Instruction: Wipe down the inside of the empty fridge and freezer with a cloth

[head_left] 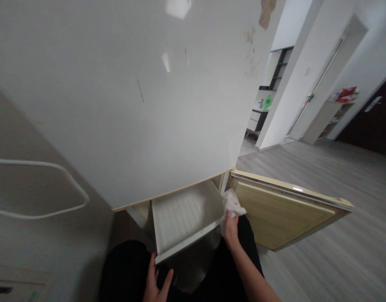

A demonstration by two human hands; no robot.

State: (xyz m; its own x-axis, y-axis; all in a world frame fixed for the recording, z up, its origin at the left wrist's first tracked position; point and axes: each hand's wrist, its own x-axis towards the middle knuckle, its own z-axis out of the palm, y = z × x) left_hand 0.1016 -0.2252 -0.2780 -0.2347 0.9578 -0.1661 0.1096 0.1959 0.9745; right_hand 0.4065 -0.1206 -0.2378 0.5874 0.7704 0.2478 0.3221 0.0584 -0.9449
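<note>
A white pull-out drawer [183,212] with a ribbed bottom sticks out, slightly tilted, from the lower opening of a white fridge-like cabinet [167,126]. At its front left corner is my left hand [156,281], index fingertip against the corner and thumb spread away from it. My right hand [232,230] is closed around a crumpled white cloth [232,203], which is at the drawer's right end, close to the door hinge. The yellowed inner side of the open door [281,209] faces me on the right. Whatever is inside the drawer's shaded back cannot be made out.
My knees in black trousers [123,270] are on both sides below the drawer. A white cable [67,174] loops along the left wall. Grey wood-look floor [318,167] runs off to the right, toward a shelf unit [327,117] and a dark door [369,121].
</note>
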